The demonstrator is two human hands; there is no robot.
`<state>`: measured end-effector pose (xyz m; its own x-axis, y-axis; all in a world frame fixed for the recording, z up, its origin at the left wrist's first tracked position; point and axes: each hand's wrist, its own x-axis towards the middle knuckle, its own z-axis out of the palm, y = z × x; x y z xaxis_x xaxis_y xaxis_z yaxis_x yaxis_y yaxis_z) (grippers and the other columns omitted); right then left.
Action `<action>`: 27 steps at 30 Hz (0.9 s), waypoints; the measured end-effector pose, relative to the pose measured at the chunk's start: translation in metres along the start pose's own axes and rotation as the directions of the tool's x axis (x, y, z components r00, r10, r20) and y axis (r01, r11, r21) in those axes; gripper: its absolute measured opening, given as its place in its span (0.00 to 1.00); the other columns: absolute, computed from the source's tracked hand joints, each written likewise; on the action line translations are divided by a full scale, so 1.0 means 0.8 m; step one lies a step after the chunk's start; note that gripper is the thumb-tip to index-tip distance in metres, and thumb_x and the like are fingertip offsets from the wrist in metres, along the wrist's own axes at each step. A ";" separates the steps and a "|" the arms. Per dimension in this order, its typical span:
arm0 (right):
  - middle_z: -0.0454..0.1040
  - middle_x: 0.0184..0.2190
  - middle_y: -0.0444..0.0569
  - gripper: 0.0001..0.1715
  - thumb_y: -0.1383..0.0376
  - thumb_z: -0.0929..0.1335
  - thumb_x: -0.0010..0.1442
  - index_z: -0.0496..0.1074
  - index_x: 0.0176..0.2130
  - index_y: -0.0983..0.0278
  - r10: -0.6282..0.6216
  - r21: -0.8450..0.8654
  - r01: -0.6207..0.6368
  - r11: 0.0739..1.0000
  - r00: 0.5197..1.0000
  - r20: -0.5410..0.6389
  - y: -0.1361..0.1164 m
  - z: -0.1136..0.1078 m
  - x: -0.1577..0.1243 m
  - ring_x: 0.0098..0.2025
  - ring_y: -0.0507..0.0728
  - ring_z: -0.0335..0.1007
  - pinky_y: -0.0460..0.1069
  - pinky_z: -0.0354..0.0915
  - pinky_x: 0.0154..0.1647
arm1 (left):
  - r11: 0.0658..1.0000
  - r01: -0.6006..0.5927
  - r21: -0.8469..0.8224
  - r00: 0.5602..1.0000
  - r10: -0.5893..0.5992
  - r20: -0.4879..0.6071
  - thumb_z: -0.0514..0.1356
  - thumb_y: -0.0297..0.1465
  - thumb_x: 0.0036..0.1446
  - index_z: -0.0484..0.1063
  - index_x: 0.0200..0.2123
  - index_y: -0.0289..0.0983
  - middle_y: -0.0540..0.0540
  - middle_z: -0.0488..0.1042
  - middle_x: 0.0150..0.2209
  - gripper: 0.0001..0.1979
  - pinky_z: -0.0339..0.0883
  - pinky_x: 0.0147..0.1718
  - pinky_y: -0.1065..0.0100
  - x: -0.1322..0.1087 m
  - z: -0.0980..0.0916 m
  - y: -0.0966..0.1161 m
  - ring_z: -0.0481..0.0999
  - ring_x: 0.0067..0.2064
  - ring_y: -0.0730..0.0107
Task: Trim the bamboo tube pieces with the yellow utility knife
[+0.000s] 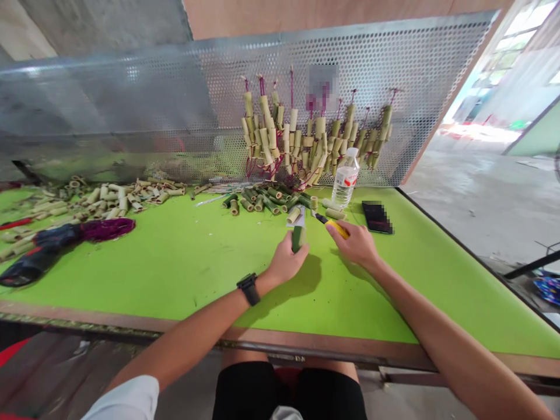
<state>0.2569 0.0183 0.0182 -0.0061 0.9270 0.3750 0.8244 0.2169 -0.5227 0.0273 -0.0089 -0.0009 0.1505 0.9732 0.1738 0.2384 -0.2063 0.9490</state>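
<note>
My left hand (286, 259) is closed round a short green bamboo piece (298, 236), holding it upright on the green table (184, 268). A black watch sits on that wrist. My right hand (356, 242) grips a yellow-handled knife (333, 224); its blade points left toward the top of the bamboo piece. A pale cut piece (294, 214) lies just behind the held one.
Green bamboo pieces (262, 201) lie in a heap behind my hands. Strung bamboo bundles (306, 140) hang on the perforated metal screen (131, 105). A water bottle (345, 178) and a phone (377, 217) sit at right. Pale pieces (109, 195) and purple string (105, 228) lie at left.
</note>
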 end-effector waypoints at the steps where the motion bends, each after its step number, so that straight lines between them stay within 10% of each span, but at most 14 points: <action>1: 0.78 0.26 0.49 0.39 0.36 0.60 0.72 0.83 0.40 0.62 -0.012 0.003 0.012 1.000 1.000 0.000 -0.001 0.002 -0.001 0.26 0.57 0.69 0.50 0.57 0.29 | 0.998 0.049 -0.028 0.998 -0.050 -0.023 0.65 0.34 0.66 0.65 0.40 0.40 0.56 0.65 0.27 0.10 0.59 0.30 0.68 0.005 -0.001 -0.003 0.65 0.28 0.73; 6: 0.81 0.29 0.51 0.37 0.37 0.61 0.72 0.83 0.38 0.61 0.030 -0.072 -0.015 0.997 0.974 0.224 -0.005 0.014 -0.006 0.30 0.59 0.73 0.50 0.58 0.30 | 0.961 0.195 -0.198 0.981 -0.188 0.052 0.66 0.41 0.69 0.61 0.44 0.42 0.62 0.64 0.21 0.16 0.56 0.23 0.70 0.022 -0.011 -0.019 0.60 0.19 0.76; 17: 0.86 0.38 0.53 0.24 0.47 0.65 0.77 0.82 0.50 0.59 0.084 -0.239 0.016 0.971 0.912 0.401 -0.017 0.007 -0.005 0.36 0.60 0.80 0.49 0.59 0.32 | 0.988 0.142 -0.057 0.886 -0.102 0.452 0.71 0.55 0.61 0.69 0.51 0.38 0.59 0.72 0.22 0.30 0.61 0.17 0.73 0.046 -0.033 -0.032 0.68 0.16 0.76; 27: 0.85 0.38 0.52 0.18 0.54 0.66 0.76 0.78 0.55 0.60 0.056 -0.234 0.063 0.970 0.881 0.471 -0.018 0.004 -0.010 0.34 0.59 0.80 0.50 0.65 0.33 | 0.997 0.078 -0.025 0.892 -0.058 0.449 0.70 0.53 0.62 0.71 0.60 0.36 0.54 0.76 0.27 0.34 0.64 0.21 0.71 0.038 -0.035 -0.037 0.71 0.21 0.74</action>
<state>0.2432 0.0083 0.0203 -0.2255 0.9724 -0.0593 0.9319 0.1975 -0.3042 -0.0020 0.0295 -0.0165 0.5509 0.8343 -0.0186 0.2251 -0.1271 0.9660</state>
